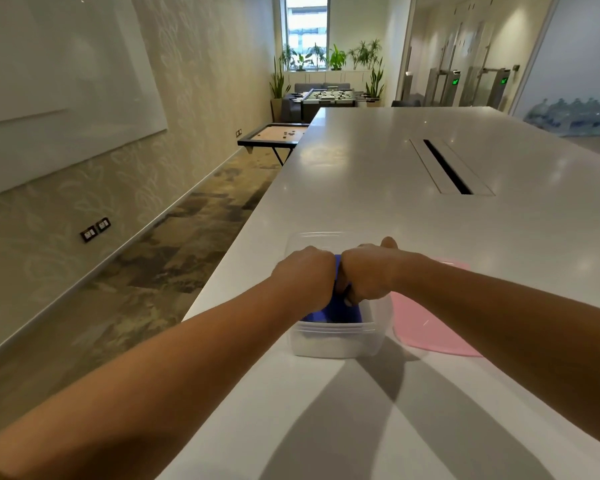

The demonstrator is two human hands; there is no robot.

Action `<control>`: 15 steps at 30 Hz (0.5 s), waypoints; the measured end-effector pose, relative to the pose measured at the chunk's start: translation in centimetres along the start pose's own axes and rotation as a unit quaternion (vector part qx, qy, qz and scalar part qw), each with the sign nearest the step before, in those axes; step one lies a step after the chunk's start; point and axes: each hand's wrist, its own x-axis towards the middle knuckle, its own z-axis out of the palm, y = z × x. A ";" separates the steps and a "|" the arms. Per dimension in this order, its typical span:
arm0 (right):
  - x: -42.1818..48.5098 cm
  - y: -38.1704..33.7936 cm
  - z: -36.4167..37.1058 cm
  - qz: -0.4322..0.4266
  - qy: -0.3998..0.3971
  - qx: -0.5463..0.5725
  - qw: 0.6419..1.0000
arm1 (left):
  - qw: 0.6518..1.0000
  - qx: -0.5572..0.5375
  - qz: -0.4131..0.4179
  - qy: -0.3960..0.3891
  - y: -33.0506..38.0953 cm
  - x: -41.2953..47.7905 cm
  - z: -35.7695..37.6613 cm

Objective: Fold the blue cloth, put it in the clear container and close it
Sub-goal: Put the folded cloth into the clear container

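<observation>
A clear plastic container [329, 341] stands on the white table [395, 188] near its left edge. Inside it lies the blue cloth [336, 311], folded, mostly hidden under my hands. My left hand [303, 275] and my right hand [364, 275] are side by side over the container's opening, knuckles up, fingers curled down onto the cloth. A pink lid [426, 323] lies flat on the table just right of the container, partly covered by my right forearm.
The table's left edge runs close to the container, with carpeted floor below. A long cable slot [447, 166] sits in the table's middle farther back. A carrom board [274, 135] and a foosball table [326, 97] stand beyond the table.
</observation>
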 end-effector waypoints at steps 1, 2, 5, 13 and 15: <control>0.1 0.2 0.0 -0.002 0.027 -0.007 1.000 | 1.000 0.019 0.004 0.015 -0.1 0.1 -0.2; 0.2 0.4 0.0 -0.001 0.055 -0.016 0.998 | 0.998 0.040 0.020 0.035 -0.4 0.3 -0.4; 0.8 1.0 0.1 0.012 0.097 -0.042 0.994 | 0.991 0.106 0.073 0.046 -1.1 1.0 -1.3; 2.4 1.2 0.7 0.009 0.026 -0.073 0.997 | 0.970 0.193 0.087 -0.120 -1.7 4.6 0.3; 2.8 1.0 0.7 0.012 0.001 -0.090 0.996 | 0.963 0.207 0.087 -0.149 -1.7 4.8 1.0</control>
